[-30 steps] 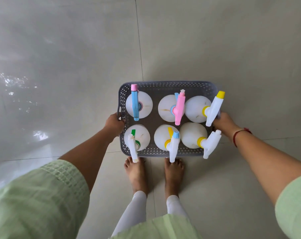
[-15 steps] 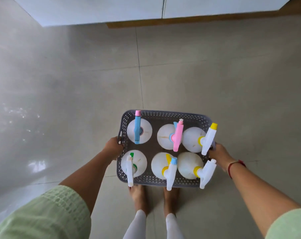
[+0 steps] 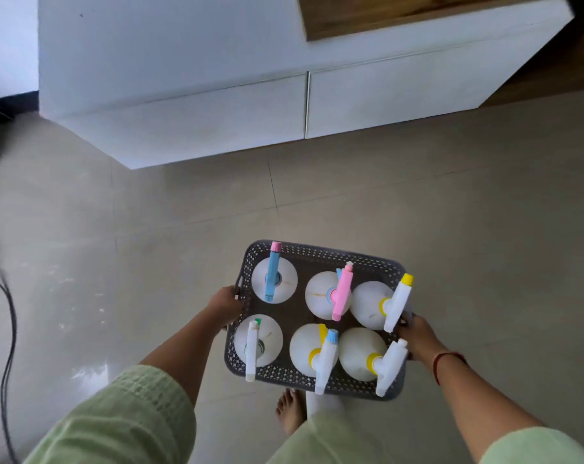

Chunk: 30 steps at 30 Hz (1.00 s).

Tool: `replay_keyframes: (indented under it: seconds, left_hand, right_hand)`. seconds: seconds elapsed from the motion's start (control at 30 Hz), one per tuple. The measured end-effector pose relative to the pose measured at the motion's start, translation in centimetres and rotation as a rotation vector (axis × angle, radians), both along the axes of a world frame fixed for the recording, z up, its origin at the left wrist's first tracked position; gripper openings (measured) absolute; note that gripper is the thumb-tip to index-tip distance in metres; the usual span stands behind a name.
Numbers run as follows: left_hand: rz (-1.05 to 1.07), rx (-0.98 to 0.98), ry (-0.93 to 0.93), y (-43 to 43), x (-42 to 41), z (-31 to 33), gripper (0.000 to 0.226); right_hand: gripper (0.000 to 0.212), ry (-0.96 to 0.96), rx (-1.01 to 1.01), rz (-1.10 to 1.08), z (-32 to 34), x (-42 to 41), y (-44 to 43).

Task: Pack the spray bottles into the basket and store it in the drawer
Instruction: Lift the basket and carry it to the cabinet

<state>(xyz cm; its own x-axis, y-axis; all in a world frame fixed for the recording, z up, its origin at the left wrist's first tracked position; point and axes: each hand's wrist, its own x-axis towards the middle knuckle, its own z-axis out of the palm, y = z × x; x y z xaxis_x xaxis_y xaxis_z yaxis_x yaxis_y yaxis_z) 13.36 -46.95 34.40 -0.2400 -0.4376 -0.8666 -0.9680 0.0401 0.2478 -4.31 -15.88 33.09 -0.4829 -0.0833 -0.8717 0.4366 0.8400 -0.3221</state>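
We begin with the glossy beige tiled floor (image 3: 451,202), which fills most of what we see, and beyond it the low white cabinet (image 3: 183,78) with two flat drawer fronts, the left drawer front (image 3: 197,125) and the right drawer front (image 3: 394,98), both closed as far as we can judge and with no handle visible. A brown wooden panel (image 3: 401,11) lies on the cabinet's top at the far right. Well apart from the cabinet, above the floor, we hold the grey perforated plastic basket (image 3: 317,254) level between both hands. Our left hand (image 3: 226,308) is wrapped around the basket's left handle, and our right hand (image 3: 418,336) grips the right rim, partly hidden behind the trigger heads. Inside stand six white round spray bottles in two rows of three, upright and close together: the one with the blue-and-pink trigger (image 3: 274,279), the pink trigger (image 3: 341,293), the yellow-tipped white trigger (image 3: 397,303), the green-tipped white trigger (image 3: 252,349), the blue-tipped white trigger (image 3: 325,360) and the plain white trigger with a yellow collar (image 3: 387,366). We judge the packing finished, since no bottle shows outside the basket. What remains is reaching the cabinet, opening a drawer, which likely means freeing one hand or setting the basket down, then placing the basket inside and shutting it.
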Motion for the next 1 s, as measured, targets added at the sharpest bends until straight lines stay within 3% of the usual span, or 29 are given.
replay_keyframes:
  seconds: [0.1, 0.3, 0.43, 0.6, 0.7, 0.9, 1.0]
  left_hand:
    - [0.011, -0.031, -0.004, -1.8, -2.9, -0.3, 0.038]
    - [-0.081, -0.059, 0.012, -5.8, -11.3, -1.5, 0.039]
    - [-0.158, -0.083, 0.034, -8.2, -16.9, -1.7, 0.037]
    - [-0.292, -0.072, 0.036, -10.2, -23.6, -2.6, 0.036]
    - [-0.380, -0.040, 0.018, -10.8, -27.2, -3.5, 0.038]
    - [-0.632, -0.020, -0.002, -11.3, -33.7, -3.9, 0.035]
    - [-0.756, -0.031, -0.019, -11.1, -37.0, -5.0, 0.034]
  right_hand:
    - [0.027, 0.044, -0.006, 0.031, -1.3, -2.3, -1.3]
    - [0.030, 0.040, -0.012, -0.115, -1.9, -7.7, -4.3]
    - [0.006, 0.038, -0.022, -0.194, -1.7, -10.7, -5.8]
    - [0.023, 0.038, 0.013, -0.305, -2.5, -13.5, -6.4]
    - [0.009, 0.047, 0.009, -0.374, -1.9, -14.4, -7.1]
    - [0.047, 0.031, 0.006, -0.501, -2.0, -14.4, -7.0]
    - [0.044, 0.029, 0.035, -0.562, -2.4, -14.5, -7.1]
